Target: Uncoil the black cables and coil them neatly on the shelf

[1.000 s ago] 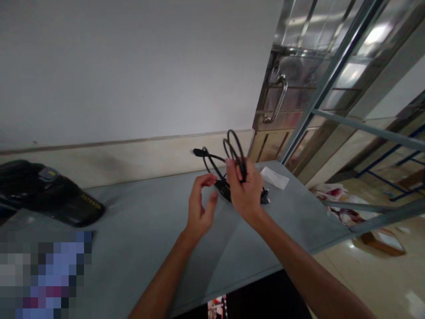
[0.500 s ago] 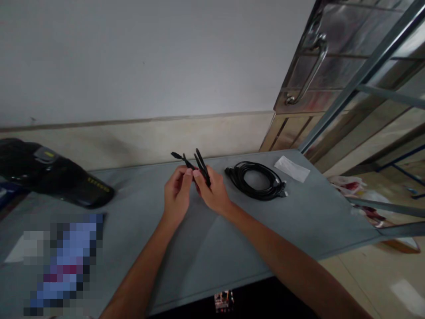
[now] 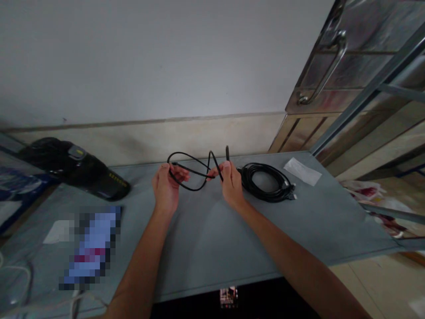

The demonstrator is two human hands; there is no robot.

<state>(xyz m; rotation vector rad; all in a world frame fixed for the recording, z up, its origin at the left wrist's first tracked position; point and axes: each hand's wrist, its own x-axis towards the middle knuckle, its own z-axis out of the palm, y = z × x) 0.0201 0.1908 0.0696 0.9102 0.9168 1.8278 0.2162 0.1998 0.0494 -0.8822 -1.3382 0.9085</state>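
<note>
A thin black cable hangs in loose loops between my two hands, above the far part of the grey-covered table. My left hand pinches it near one end, with the loop passing by the thumb. My right hand is closed around another part, and one stiff end of the cable sticks up above the thumb. Just right of my right hand, a thicker coiled black cable lies on the table, its plugs pointing right.
A black handheld device resembling a small vacuum lies at the left, behind a pixelated blue object. White cord is at the lower left. A white packet rests beyond the coil. Metal bars rise at the right, before a door handle.
My hands have moved apart, and the bundled cable between them has opened into wide loops. The view has shifted slightly left, bringing the white cord into sight.
</note>
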